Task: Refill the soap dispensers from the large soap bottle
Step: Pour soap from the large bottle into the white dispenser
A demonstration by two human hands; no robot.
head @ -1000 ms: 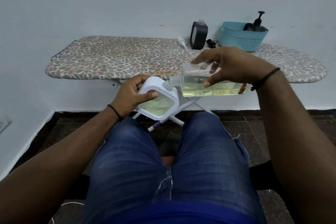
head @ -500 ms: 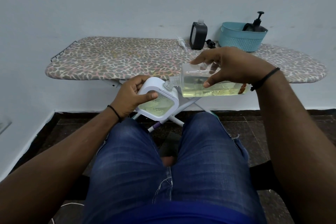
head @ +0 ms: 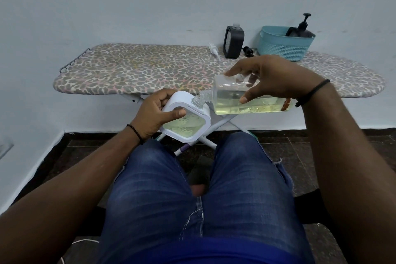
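A large clear plastic soap bottle [head: 250, 98], about half full of pale yellow liquid, is held on its side by the right hand [head: 270, 77], with fingers over its top and the thumb curled against its near face. Its open neck is met with the clear neck of a white square soap dispenser [head: 186, 120] with a see-through window, which is gripped by the left hand [head: 154, 113], thumb pressed on the front. Both are held above the knees in blue jeans [head: 192, 199], in front of a leopard-patterned ironing board [head: 139, 68]. On the board are seen a black square dispenser [head: 233, 42] with an open neck, a white pump head [head: 214, 51], and a teal plastic basket [head: 282, 45] in which a black pump bottle [head: 302, 28] is kept.
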